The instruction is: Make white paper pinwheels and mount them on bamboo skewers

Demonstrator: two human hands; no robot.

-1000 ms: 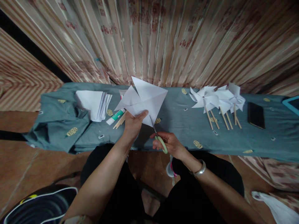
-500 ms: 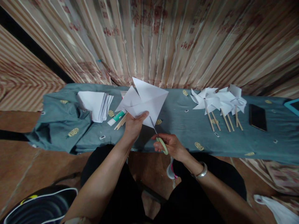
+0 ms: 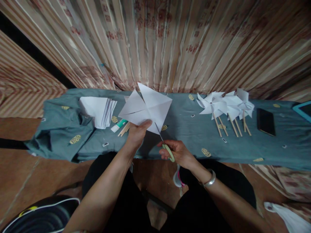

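Observation:
A white square of paper point(image 3: 157, 105) with slits running in from its corners is pinched in my left hand point(image 3: 138, 132), the thumb lying on top near the lower edge. My right hand point(image 3: 176, 152) grips scissors point(image 3: 168, 152) with pale green handles. Their blades point up and away, meeting the paper at its lower corner, just right of my left thumb. Behind my left hand, wooden sticks point(image 3: 124, 129) and a green-and-white glue tube point(image 3: 118, 125) lie on the cloth, partly covered by the paper.
A stack of white paper sheets point(image 3: 98, 111) rests at the left on the green tablecloth point(image 3: 182, 136). Several white paper pinwheels point(image 3: 227, 105) on sticks lie to the right, beside a black phone point(image 3: 266, 122). A blue-edged object point(image 3: 302, 110) sits at the far right. Behind hangs a striped curtain point(image 3: 155, 48).
The paper has turned and tilted slightly in my left hand, so its left slit shows more plainly. My right hand and the scissors stay nearly where they were.

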